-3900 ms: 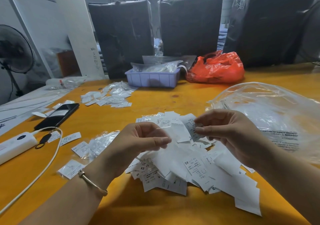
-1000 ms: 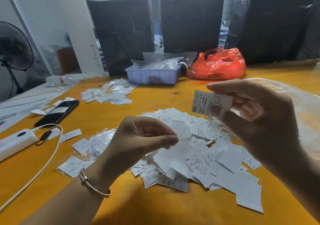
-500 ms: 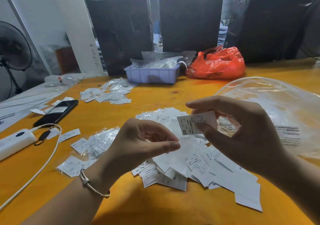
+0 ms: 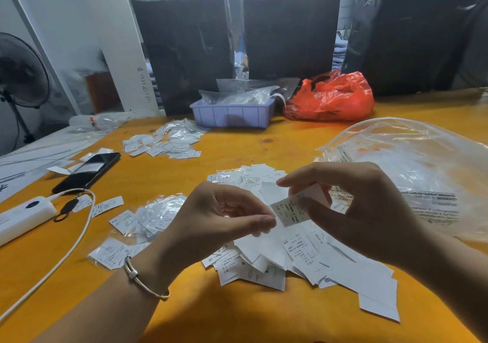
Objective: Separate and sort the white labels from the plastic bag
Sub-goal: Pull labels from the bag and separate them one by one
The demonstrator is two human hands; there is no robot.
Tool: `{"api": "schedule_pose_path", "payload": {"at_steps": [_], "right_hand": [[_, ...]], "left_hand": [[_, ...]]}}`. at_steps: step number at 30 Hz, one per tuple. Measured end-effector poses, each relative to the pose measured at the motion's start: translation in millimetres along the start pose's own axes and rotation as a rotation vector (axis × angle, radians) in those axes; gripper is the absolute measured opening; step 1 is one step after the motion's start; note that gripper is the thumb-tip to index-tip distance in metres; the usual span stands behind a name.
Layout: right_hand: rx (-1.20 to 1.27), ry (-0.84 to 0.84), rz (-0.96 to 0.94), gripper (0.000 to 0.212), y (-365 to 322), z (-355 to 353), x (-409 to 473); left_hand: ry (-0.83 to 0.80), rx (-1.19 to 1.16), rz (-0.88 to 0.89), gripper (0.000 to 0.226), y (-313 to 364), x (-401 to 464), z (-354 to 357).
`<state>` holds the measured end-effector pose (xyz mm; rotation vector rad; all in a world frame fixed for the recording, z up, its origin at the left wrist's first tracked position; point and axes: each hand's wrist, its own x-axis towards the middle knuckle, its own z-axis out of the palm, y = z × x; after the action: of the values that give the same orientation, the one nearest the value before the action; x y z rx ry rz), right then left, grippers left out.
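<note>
The right hand (image 4: 364,210) pinches one small white printed label (image 4: 289,210) between thumb and fingers, above the loose pile of white paper labels (image 4: 295,253) near the front edge of the orange wooden table (image 4: 237,316). The left hand (image 4: 211,226), fingers curled, touches the same label's left end with thumb and forefinger; whether it grips the label, I cannot tell. The large clear plastic bag (image 4: 422,163) lies at the table's right edge.

Orange bag (image 4: 331,97) beside lilac tray (image 4: 232,114); black phone (image 4: 87,168), white power strip (image 4: 23,214) left.
</note>
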<state>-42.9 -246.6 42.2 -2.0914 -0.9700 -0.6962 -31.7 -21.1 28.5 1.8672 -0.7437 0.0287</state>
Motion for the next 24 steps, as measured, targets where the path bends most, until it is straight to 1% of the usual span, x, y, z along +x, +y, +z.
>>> {"api": "schedule_pose_path", "payload": {"at_steps": [4,8,11,14,16,19,24], "right_hand": [[0.024,-0.072,0.024,0.027,5.2,2.3,-1.1],[0.078,-0.126,0.072,0.032,7.3,6.3,-2.0],[0.157,-0.050,0.123,0.037,6.5,6.5,-1.0],[0.258,0.076,0.202,0.028,6.7,3.2,0.5],[0.298,0.127,0.238,0.026,6.7,2.2,1.2],[0.304,0.149,0.257,0.023,6.0,3.9,1.3],[0.227,0.140,0.256,0.022,8.3,5.2,0.6]], "left_hand": [[-0.021,-0.017,-0.035,0.014,-0.6,0.6,1.4],[-0.028,-0.019,-0.054,0.015,-1.4,1.6,2.8],[-0.005,-0.035,-0.060,0.017,-2.5,1.6,3.1],[0.066,-0.084,-0.085,0.015,-3.1,1.9,1.3],[0.093,-0.101,-0.091,0.011,-2.9,2.0,0.2],[0.097,-0.118,-0.088,0.008,-2.0,1.7,0.5],[0.097,-0.127,-0.110,0.016,-1.0,2.2,2.0]]}}
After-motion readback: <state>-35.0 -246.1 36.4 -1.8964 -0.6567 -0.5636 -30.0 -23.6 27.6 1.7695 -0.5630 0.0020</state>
